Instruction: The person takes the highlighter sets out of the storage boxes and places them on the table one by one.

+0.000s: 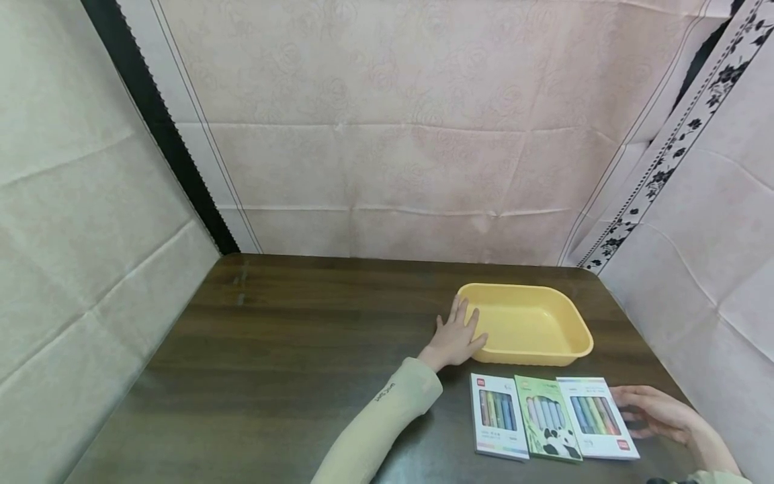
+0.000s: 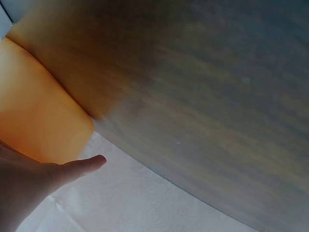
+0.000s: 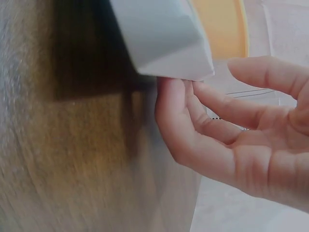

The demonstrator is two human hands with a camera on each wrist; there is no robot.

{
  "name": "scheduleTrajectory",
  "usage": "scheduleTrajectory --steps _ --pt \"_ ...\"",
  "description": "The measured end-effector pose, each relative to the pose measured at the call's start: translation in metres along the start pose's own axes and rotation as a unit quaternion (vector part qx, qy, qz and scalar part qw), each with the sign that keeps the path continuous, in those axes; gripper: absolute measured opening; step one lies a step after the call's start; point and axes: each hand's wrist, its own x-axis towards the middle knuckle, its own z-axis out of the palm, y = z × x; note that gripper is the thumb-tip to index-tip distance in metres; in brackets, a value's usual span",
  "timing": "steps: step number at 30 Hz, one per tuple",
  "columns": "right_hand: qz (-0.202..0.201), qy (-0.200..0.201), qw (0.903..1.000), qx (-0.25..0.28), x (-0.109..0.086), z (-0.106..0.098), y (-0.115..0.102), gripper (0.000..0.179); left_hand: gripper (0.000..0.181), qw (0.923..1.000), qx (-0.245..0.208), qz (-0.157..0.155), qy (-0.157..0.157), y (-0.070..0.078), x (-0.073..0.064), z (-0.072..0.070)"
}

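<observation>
A yellow plastic basin (image 1: 527, 326) stands on the dark wooden table. My left hand (image 1: 455, 338) rests against its left side, fingers straight and spread over the rim; in the left wrist view the thumb sticks out beside the yellow wall (image 2: 46, 104). In front of the basin three flat boxes lie in a row: a white one (image 1: 500, 438), a green one with a panda (image 1: 547, 415) and another white one (image 1: 595, 390), all showing coloured sticks. Bent fingers of my right hand (image 1: 656, 412) touch the right box's outer edge, while its thumb (image 3: 263, 72) stays off the box.
The brown table (image 1: 272, 376) extends far to the left of the basin. Pale patterned cloth (image 1: 387, 168) hangs along the back edge, with more cloth at the left (image 1: 78, 269) and the right (image 1: 713, 269), close to the right hand.
</observation>
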Motion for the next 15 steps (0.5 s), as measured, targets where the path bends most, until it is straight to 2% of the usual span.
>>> scheduleTrajectory --steps 4,9,15 --pt "0.005 0.008 0.9999 -0.01 -0.0003 0.0012 -0.0009 0.032 0.062 1.0 -0.001 0.002 0.002 0.0 0.0002 -0.0007" --pt "0.019 0.027 0.9991 -0.028 -0.0005 0.0032 -0.0032 0.044 0.06 0.9999 0.001 0.006 0.009 0.0001 0.0007 -0.0001" --pt "0.025 0.035 0.9982 -0.043 -0.0003 0.0066 -0.0059 0.044 0.06 1.0 0.002 0.005 0.008 0.0002 -0.0001 0.0001"
